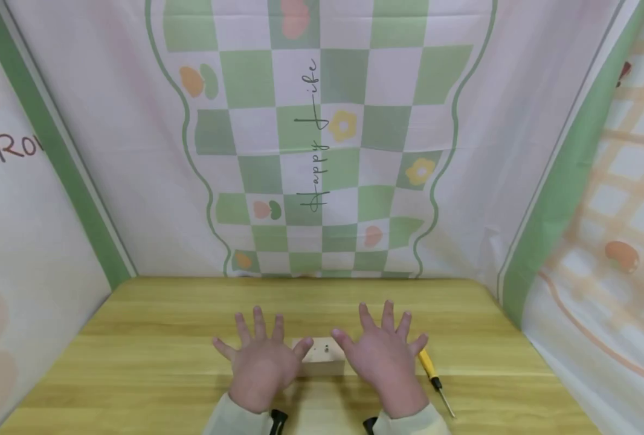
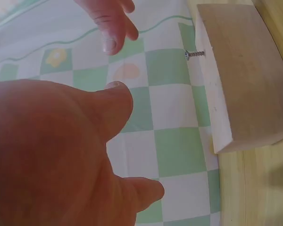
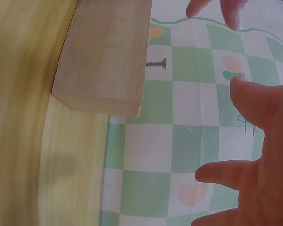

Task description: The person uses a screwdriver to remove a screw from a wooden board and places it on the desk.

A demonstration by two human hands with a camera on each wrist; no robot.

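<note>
In the head view both hands hover with fingers spread, the left hand [image 1: 266, 365] on one side and the right hand [image 1: 383, 361] on the other side of a pale wooden block [image 1: 322, 367]. Neither hand holds anything. A screw [image 2: 195, 54] sticks up from the block's top face, its lower part sunk in the wood, as both wrist views show. Small dark holes or marks also dot that face. Just beyond the right hand's little finger lies a screwdriver [image 1: 435, 379] with a yellow and black handle, its shaft pointing toward the near right; the handle's far end is partly hidden.
The wood-grain table [image 1: 153, 344] spans the lower part of the head view. A checkered green and white cloth [image 1: 295, 133] hangs behind its far edge. More printed cloth hangs at the left [image 1: 23, 241] and right [image 1: 615, 241].
</note>
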